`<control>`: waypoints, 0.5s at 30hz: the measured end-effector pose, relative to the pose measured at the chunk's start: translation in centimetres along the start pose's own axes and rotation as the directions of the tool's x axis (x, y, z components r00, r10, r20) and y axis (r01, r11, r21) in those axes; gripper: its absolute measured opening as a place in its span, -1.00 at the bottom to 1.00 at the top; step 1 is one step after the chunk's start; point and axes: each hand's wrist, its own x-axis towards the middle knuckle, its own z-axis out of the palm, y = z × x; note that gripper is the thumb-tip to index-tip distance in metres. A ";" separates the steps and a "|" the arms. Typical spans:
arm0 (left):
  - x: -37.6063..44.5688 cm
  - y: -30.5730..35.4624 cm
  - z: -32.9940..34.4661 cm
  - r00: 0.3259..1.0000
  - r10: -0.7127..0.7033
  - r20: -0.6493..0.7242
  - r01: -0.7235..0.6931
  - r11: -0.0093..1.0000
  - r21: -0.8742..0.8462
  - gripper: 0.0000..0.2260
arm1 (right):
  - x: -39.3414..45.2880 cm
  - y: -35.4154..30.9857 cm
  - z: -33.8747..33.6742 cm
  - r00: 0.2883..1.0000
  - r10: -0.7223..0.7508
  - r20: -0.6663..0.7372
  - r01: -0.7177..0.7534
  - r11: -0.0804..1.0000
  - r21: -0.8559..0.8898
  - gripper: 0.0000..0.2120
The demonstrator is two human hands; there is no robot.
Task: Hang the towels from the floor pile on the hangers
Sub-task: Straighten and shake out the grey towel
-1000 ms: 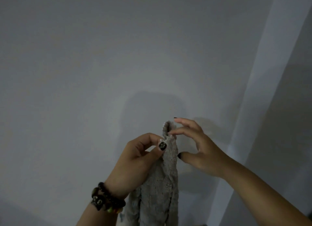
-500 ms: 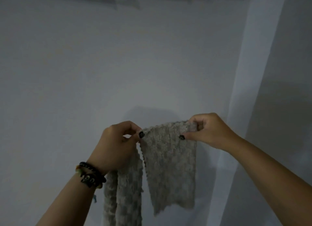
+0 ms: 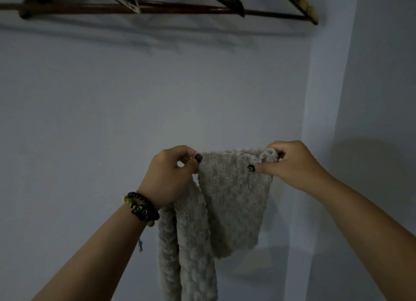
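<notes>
A: What do your hands have right now?

B: Your left hand (image 3: 173, 175) pinches the top edge of the grey towel (image 3: 234, 199) between thumb and curled fingers (image 3: 188, 151); your right hand (image 3: 292, 163) pinches the same edge at about three o'clock from it, thumb pressed on the near face. Both grips are closed tight on the cloth.

A: And what has just changed?

B: A second ago you held a narrow bunch at one point. Now the edge is stretched flat between your hands, one short panel hanging between them and a longer twisted length dropping below your left wrist, past the bracelets (image 3: 141, 208), towards six o'clock.

A: Where does it go?

B: Your head has tilted up, so the hangers (image 3: 234, 3) now show at twelve o'clock, on a dark rail (image 3: 74, 9) against the wall (image 3: 112, 109), well above the towel. I judge the spreading done; lifting the open edge over a hanger bar comes next. That twisted tail may drag unevenly, so watch it.
</notes>
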 end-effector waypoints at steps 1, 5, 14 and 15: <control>0.1 0.3 0.1 1.000 -0.018 0.002 0.018 0.999 -0.047 -0.80 | -0.1 -0.3 -0.4 0.999 0.030 0.015 -0.030 0.999 0.038 -0.32; 0.7 1.9 0.4 0.984 -0.154 0.088 0.174 0.927 -0.331 -0.76 | -0.2 -1.3 -2.1 0.998 0.060 -0.007 -0.060 0.997 0.044 -0.34; 4.7 7.9 0.5 0.982 -0.134 0.137 0.186 0.832 -0.522 -0.81 | 1.3 -3.0 -6.5 0.970 0.242 0.013 -0.239 0.946 0.218 -0.74; 5.2 8.6 0.5 0.986 -0.120 0.112 0.162 0.836 -0.525 -0.82 | 1.5 -3.1 -6.9 0.965 0.264 -0.005 -0.252 0.924 0.287 -0.75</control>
